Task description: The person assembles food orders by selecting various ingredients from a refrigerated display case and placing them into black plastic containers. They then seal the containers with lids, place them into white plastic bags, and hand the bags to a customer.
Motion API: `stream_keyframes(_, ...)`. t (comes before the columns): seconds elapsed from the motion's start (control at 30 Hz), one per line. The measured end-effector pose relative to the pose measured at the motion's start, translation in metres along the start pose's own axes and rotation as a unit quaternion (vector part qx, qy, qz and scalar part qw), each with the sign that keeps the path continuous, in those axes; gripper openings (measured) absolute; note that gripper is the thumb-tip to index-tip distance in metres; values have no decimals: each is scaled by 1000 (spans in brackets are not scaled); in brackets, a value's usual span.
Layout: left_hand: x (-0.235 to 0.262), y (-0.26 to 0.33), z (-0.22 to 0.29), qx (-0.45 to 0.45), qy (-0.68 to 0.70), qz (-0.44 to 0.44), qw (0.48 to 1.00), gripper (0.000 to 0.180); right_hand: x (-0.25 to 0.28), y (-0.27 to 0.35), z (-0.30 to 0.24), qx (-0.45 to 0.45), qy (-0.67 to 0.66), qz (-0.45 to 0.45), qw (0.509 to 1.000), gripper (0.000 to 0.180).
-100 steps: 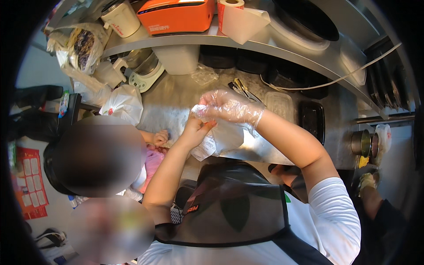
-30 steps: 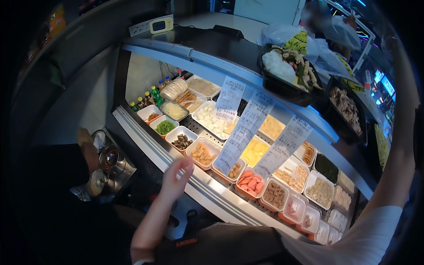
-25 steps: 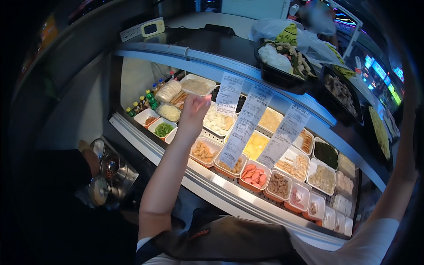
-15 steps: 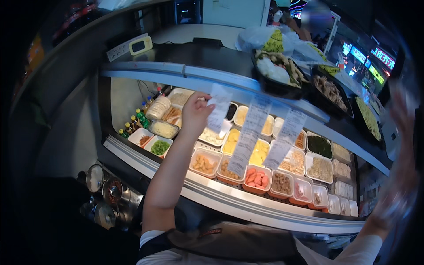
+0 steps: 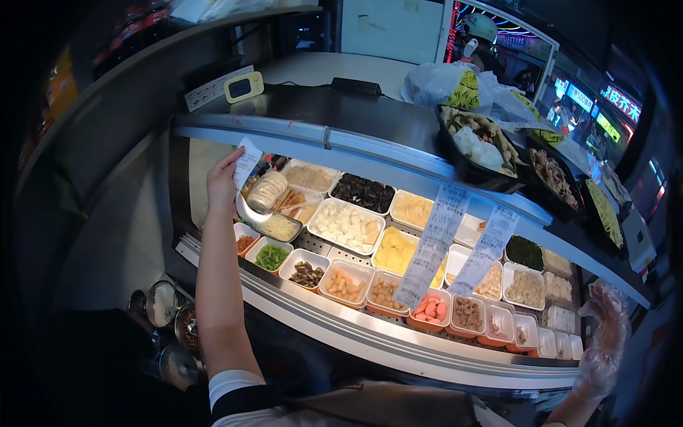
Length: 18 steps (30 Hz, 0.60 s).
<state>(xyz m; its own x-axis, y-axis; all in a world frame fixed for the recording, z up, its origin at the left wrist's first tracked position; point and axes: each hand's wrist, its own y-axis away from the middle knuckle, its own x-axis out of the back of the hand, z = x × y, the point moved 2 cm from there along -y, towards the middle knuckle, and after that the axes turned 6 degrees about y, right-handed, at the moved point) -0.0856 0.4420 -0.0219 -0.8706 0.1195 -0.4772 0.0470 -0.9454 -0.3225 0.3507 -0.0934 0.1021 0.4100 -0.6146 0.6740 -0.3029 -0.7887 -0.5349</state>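
My left hand (image 5: 224, 178) is raised at the left end of the lit food case, its fingers pinching a small white paper slip (image 5: 246, 164). Two long printed slips, a wider one (image 5: 434, 245) and a narrower one (image 5: 486, 249), hang from the case's upper edge in front of the food tubs. At the case's right end is my right hand (image 5: 605, 334) in a loose clear plastic glove. Its fingers are bent but apart, and I see nothing in them.
White tubs of food fill the case, among them black fungus (image 5: 363, 193), white chunks (image 5: 345, 226) and pink slices (image 5: 430, 309). Black trays of food (image 5: 477, 149) and plastic bags (image 5: 434, 82) rest on top. Lidded metal pots (image 5: 178, 366) stand lower left. A helmeted person (image 5: 480, 39) is beyond the window.
My left hand has moved left with the slip, away from the two hanging slips, uncovering the tubs behind. My right hand has come down from the upper right to the case's right end.
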Motion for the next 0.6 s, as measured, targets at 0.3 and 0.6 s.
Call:
stream_keyframes(0.3,3,-23,2,-62,157,89,982,33,-37,-11,-14,-16,-77,-10,997,74)
stream_keyframes(0.6,28,-59,-13,-64,-31,64,995,28,-46,-11,-17,-42,-77,-29,996,80)
